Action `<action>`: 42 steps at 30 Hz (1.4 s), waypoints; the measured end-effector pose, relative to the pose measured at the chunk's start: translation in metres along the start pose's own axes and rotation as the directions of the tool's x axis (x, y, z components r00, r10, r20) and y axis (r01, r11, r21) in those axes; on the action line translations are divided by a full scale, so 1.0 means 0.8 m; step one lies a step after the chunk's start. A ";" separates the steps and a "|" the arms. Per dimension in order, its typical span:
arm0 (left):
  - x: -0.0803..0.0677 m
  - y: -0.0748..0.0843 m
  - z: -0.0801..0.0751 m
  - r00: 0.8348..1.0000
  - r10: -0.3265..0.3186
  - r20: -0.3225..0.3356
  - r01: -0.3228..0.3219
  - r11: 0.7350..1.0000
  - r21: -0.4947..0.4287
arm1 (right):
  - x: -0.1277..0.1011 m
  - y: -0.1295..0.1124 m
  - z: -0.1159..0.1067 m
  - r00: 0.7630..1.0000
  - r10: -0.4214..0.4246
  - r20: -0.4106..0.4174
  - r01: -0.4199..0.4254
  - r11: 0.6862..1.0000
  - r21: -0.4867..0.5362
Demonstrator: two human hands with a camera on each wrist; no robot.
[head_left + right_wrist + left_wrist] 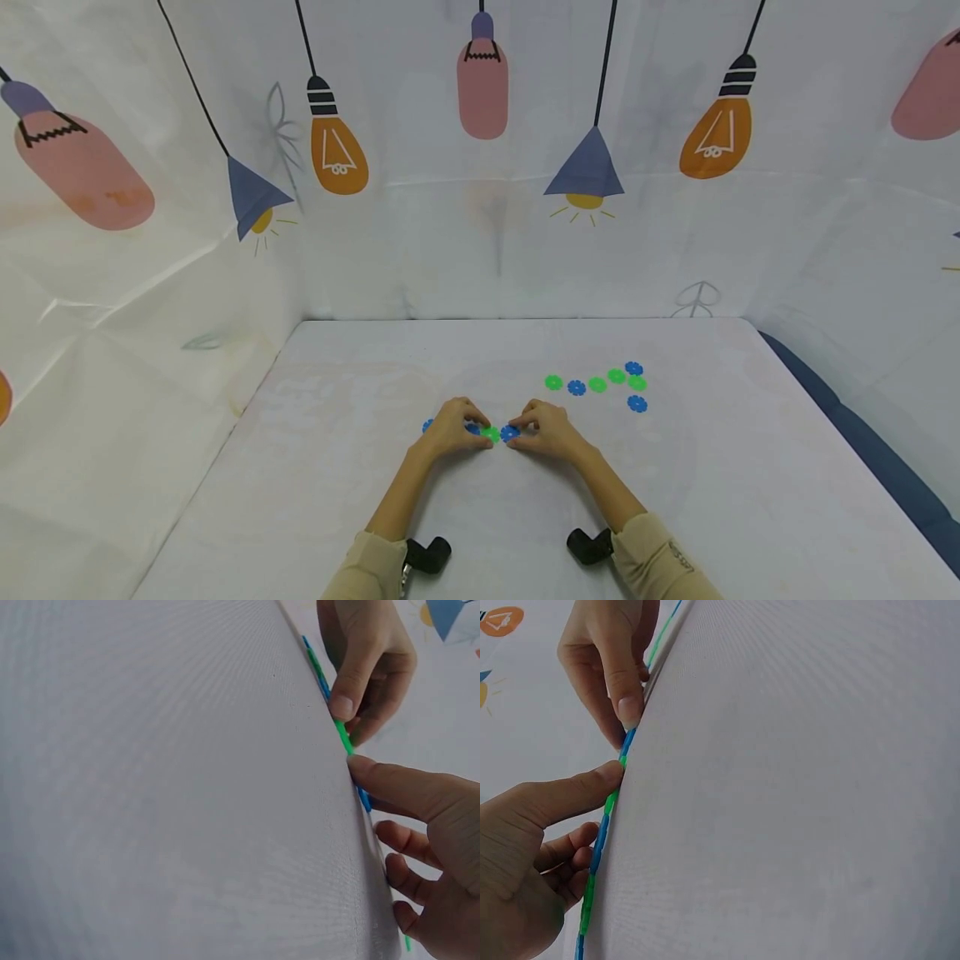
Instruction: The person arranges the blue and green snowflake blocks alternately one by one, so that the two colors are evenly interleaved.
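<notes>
On the white table, my left hand (453, 427) pinches a green notched plastic disc (491, 434) between thumb and finger. This disc stands at the right end of a row of blue and green discs that runs under the left hand. A blue disc (472, 428) of the row shows between the left fingers; others are hidden by the hand. My right hand (547, 429) pinches a blue notched disc (509, 433), edge to edge with the green one. In the left wrist view the row appears edge-on as a thin strip, its green disc (588, 904) below the left thumb.
Several loose blue and green discs lie farther back on the right, among them a green disc (553, 382) and a blue disc (637, 404). A white cloth printed with lamps (480, 233) hangs behind the table (750, 500) and along its sides.
</notes>
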State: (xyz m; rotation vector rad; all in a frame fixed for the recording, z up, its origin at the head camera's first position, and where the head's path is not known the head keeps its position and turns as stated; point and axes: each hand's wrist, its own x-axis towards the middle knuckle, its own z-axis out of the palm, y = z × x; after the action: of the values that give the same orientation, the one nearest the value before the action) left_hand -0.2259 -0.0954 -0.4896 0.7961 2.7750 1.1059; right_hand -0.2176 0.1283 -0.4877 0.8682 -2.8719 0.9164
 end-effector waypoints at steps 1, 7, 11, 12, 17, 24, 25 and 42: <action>0.000 0.000 0.000 1.000 0.001 0.000 -0.001 1.000 -0.001 | 0.000 0.000 0.000 1.000 -0.001 0.000 0.001 1.000 0.000; 0.000 0.001 -0.001 1.000 -0.001 0.002 0.001 1.000 -0.009 | 0.000 0.000 0.000 1.000 -0.007 -0.004 0.007 1.000 -0.001; 0.002 0.004 0.001 1.000 0.009 0.005 -0.009 1.000 -0.015 | -0.001 -0.001 0.000 1.000 -0.004 -0.008 0.004 1.000 0.001; 0.003 0.005 0.001 1.000 0.015 0.005 -0.015 1.000 -0.017 | -0.001 -0.002 -0.001 1.000 -0.006 -0.009 0.006 1.000 0.001; 0.008 0.010 0.008 0.999 0.044 0.002 -0.044 0.999 0.014 | -0.003 -0.002 -0.002 0.999 -0.030 -0.019 0.030 1.000 0.008; 0.015 0.015 0.016 0.997 0.074 0.003 -0.074 0.997 0.029 | -0.005 0.003 -0.001 0.998 -0.057 -0.029 0.058 0.997 0.042; 0.016 0.016 0.017 0.997 0.071 0.005 -0.071 0.997 0.028 | -0.005 0.004 -0.001 0.998 -0.061 -0.031 0.063 0.996 0.058; 0.019 0.024 0.020 0.999 -0.013 0.029 0.012 1.000 0.004 | -0.007 0.025 -0.029 0.989 0.055 -0.140 -0.035 0.990 0.139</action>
State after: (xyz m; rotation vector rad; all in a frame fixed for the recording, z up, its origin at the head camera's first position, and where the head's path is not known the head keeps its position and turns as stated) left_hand -0.2264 -0.0663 -0.4871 0.7877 2.7551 1.0782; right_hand -0.2267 0.1571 -0.4800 0.7153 -2.7441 1.1410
